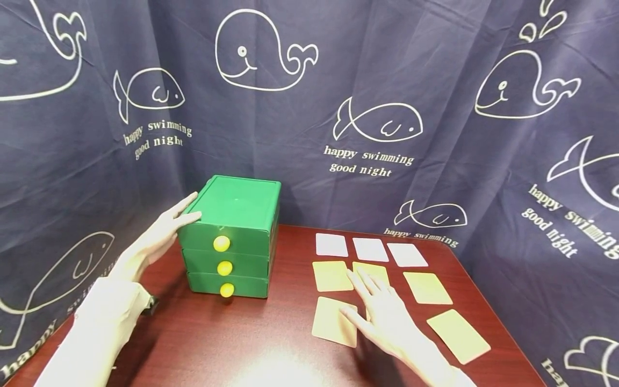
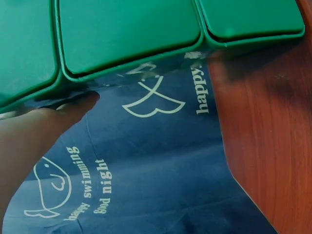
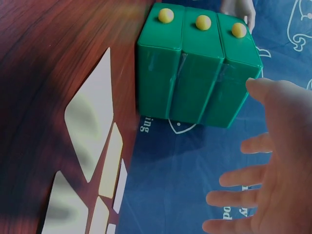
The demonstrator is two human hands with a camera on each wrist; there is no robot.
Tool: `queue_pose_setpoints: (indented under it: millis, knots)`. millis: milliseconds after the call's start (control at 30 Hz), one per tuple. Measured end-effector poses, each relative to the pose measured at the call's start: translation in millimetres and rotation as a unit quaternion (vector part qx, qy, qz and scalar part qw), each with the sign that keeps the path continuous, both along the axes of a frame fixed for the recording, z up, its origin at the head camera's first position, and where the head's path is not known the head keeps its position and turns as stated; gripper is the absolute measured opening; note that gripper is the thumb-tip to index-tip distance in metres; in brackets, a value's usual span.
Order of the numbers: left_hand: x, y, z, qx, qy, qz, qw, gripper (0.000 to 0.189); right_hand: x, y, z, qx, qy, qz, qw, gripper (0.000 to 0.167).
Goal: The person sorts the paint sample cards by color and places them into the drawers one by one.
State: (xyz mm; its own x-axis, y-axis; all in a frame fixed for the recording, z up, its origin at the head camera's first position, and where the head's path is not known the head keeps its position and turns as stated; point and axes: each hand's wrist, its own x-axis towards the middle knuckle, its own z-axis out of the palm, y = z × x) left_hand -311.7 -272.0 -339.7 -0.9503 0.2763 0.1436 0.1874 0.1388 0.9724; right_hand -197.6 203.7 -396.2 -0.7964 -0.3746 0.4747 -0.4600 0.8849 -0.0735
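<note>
A green three-drawer box with round yellow knobs stands on the table, its drawers closed. My left hand rests on the box's upper left edge, fingers fairly straight; in the left wrist view that hand lies against the green side. The right hand, fingers spread and holding nothing, is over the yellow cards. Its thumb overlaps a near yellow card and its fingertips overlap a middle-row card. Another yellow card is mostly hidden beneath it. The right wrist view shows this hand clear of the table.
Three white cards form the far row. More yellow cards lie at the left and right, one of the right ones turned askew. A dark blue curtain with whale and fish drawings surrounds the reddish-brown table.
</note>
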Motion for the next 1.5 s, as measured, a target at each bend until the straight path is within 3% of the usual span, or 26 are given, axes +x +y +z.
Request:
queue_pose_setpoints:
  millis: [133, 400, 567, 733, 900, 1000, 1100, 1200, 1333, 1400, 1500]
  knots:
    - [-0.3, -4.9, -0.5, -0.01, 0.009, -0.014, 0.9998, 0.07, 0.2, -3, 1.0, -0.004, -0.02, 0.003, 0.9998, 0.073]
    - [-1.6, -7.0, 1.5, -0.076, 0.021, -0.017, 0.9968, 0.071, 2.2, -8, 1.4, -0.012, -0.059, -0.007, 0.9982, 0.071]
    - [-1.1, -5.8, 2.4, -0.098, 0.033, -0.008, 0.9946, 0.071, 0.3, -15, 4.0, -0.036, -0.064, 0.025, 0.997, 0.067]
    - [-0.9, -6.4, 2.8, -0.11, 0.04, 0.004, 0.9931, 0.071, -10.4, -27, 7.5, -0.084, -0.061, 0.093, 0.9903, 0.058]
    - [-2.2, -7.9, 2.7, -0.116, 0.039, 0.014, 0.9924, 0.068, -27.2, -50, 17.6, -0.178, -0.086, 0.193, 0.9611, 0.045]
    - [-3.4, -7.7, 2.9, -0.112, 0.034, 0.014, 0.993, 0.067, -37.0, -66, 28.4, -0.207, -0.086, 0.244, 0.9436, 0.035]
    - [-4.4, -7.6, 3.0, -0.112, 0.033, 0.014, 0.9931, 0.066, -44.1, -85, 39.2, -0.224, -0.115, 0.25, 0.9349, 0.028]
    - [-4.1, -7.3, 2.4, -0.11, 0.032, 0.015, 0.9933, 0.066, -48.5, -104, 47.0, -0.245, -0.171, 0.238, 0.9244, 0.024]
    - [-2.3, -6.6, 0.9, -0.109, 0.029, 0.015, 0.9935, 0.066, -50.5, -132, 55.2, -0.318, -0.245, 0.256, 0.8795, 0.025]
    - [-1.5, -5.7, 1.0, -0.109, 0.028, 0.017, 0.9935, 0.066, -53.8, -146, 55.3, -0.354, -0.276, 0.277, 0.8499, 0.027]
    - [-0.2, -6.2, 1.7, -0.114, 0.028, 0.019, 0.9929, 0.067, -60.8, -168, 49.2, -0.382, -0.32, 0.289, 0.8172, 0.028]
